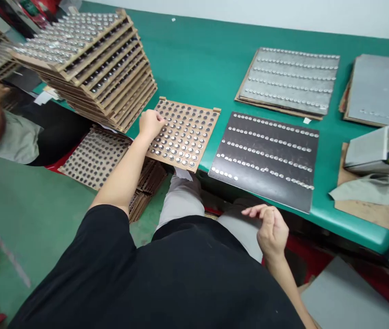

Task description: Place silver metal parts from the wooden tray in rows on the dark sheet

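In the head view, the left hand (pixel 150 124) is resting on the perforated wooden tray (pixel 185 134) at its nine o'clock edge, grip curled shut over the small metal discs (pixel 177 153) filling its holes. Sliding it flat should keep the discs seated. The right hand (pixel 272 228) is hovering over the lap, fingers loosely spread. The stacked trays (pixel 88 64) are sitting at ten o'clock on the desk (pixel 197 59), holding more discs.

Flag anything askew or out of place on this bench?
The stack of wooden trays leans, its layers fanned sideways rather than squared. The tray under the left hand overhangs the green table edge. The black board has an unfinished bottom row. The right hand is off the table.
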### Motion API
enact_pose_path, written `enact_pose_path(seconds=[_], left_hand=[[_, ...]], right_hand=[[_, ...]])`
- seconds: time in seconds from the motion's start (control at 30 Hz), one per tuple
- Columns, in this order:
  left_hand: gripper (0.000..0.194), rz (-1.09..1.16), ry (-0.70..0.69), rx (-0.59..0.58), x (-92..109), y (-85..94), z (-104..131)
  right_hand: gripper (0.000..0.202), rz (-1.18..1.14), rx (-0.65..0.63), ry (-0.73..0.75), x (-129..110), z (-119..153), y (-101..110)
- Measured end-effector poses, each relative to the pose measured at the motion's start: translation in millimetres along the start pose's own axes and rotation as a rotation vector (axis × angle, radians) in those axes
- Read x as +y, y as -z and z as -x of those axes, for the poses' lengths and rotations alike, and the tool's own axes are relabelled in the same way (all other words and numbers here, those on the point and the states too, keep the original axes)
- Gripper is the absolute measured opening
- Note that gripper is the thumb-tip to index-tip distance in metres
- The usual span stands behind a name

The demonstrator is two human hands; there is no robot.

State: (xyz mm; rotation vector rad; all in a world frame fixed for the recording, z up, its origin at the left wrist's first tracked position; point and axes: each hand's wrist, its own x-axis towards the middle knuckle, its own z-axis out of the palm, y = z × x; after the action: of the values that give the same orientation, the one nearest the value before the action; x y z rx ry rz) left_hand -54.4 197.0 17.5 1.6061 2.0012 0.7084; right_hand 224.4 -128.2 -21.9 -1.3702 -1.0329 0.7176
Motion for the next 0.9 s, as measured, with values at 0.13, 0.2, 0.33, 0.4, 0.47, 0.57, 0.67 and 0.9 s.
enact_pose_path(seconds=[0.13, 0.2, 0.33, 0.4, 0.47, 0.57, 0.67, 0.9], left_hand=[[0.023, 0.051, -0.116, 0.098, 8, -3.6, 25], [0.021, 0.186, -0.279, 0.108, 9, -4.5, 57], [0.005, 0.462, -0.541, -0.106, 11, -9.6, 140], [0.001, 0.498, -0.592, -0.234, 13, -16.2, 176], [0.003, 0.524, -0.602, -0.336, 14, -25.0, 204], [0.009, 0.584, -0.513, -0.460, 17, -39.9, 229], [0.012, 0.702, -0.334, -0.624, 23, -54.4, 244], [0.031, 0.976, 0.019, -0.899, 49, -76.0, 260]], right_hand=[[0.041, 0.171, -0.064, 0.266, -7, -18, -1], [0.028, 0.256, -0.060, 0.352, -6, -31, -4], [0.013, 0.481, 0.030, 0.337, 3, -55, -18], [0.013, 0.573, 0.030, 0.292, 8, -63, -28], [0.011, 0.653, 0.031, 0.258, 11, -68, -36], [0.011, 0.636, 0.040, 0.237, 10, -69, -40], [0.010, 0.397, -0.003, 0.280, 4, -61, -35], [0.005, 0.108, 0.035, 0.361, -8, -28, -17]])
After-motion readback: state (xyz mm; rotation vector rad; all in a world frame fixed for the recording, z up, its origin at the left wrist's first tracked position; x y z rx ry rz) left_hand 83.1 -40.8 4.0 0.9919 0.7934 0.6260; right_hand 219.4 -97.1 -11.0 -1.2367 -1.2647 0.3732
